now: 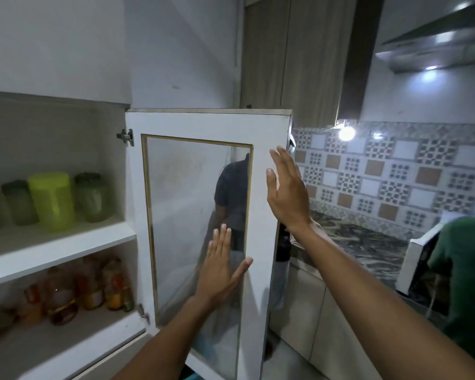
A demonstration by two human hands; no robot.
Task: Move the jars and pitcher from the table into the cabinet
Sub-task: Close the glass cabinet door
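On the upper shelf (pixel 66 246) of the open cabinet stand three clear jars with dark green lids (pixel 91 197) and a lime-green pitcher (pixel 52 201) between them. The white cabinet door with a glass pane (pixel 263 187) stands swung out in front of me. My left hand (pixel 220 267) lies flat on the glass, fingers spread, holding nothing. My right hand (pixel 285 190) is open with its palm by the door's free edge, near the upper right corner; I cannot tell if it touches.
The lower shelf holds several bottles and jars with orange and red labels (pixel 93 286). To the right are a marbled counter (pixel 362 239), a patterned tile wall, a white appliance (pixel 417 259) and a person in a green shirt (pixel 466 270). A range hood hangs above.
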